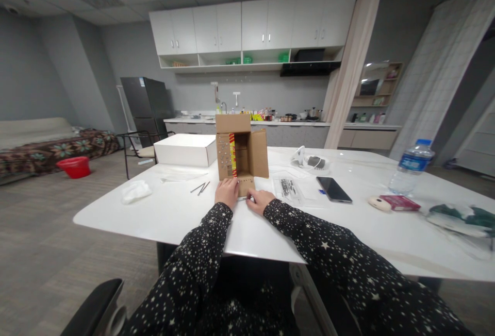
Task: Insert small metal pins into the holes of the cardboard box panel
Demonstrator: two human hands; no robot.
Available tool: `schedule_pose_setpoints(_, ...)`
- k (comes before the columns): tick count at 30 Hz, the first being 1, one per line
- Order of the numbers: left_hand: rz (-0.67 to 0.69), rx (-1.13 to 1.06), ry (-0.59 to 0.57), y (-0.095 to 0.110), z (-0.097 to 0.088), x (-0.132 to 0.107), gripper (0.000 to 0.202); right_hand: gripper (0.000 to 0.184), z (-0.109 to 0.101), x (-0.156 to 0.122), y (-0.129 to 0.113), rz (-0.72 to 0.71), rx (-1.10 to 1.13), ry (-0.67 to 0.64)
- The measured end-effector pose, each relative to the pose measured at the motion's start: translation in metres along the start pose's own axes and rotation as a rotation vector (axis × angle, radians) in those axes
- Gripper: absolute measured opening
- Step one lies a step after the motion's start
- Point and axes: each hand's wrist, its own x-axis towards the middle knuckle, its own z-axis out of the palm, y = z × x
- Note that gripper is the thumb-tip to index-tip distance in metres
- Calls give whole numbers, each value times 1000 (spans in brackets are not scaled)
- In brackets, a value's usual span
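Observation:
A small open cardboard box (225,158) stands on the white table, its opening facing me and its flaps spread. A strip of yellow and red tape runs down its front edge, and rows of small dark spots dot its left and lower flaps. My left hand (227,191) lies over the left side of the lower flap, fingers bent against it. At that flap's near right corner is my right hand (260,201), its fingers curled together around something thin and small that I cannot make out. Several thin metal sticks (200,188), perhaps screws or nails, lie left of my left hand.
A white box (185,149) stands behind on the left, near a crumpled plastic bag (136,191). To the right lie a clear bag with dark small parts (289,189), a phone (334,189), a dark red pack (400,202) and a water bottle (412,166).

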Motion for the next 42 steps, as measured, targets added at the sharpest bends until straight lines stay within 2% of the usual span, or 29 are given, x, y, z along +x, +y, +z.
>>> schedule_pose_setpoints(20,-22,23,16,2,5,6,21,28,5,2,4,-11,5,-2)
schedule_pose_setpoints(42,-26,8,54,3,17,13,23,29,-1,0,2,0,-5,-7)
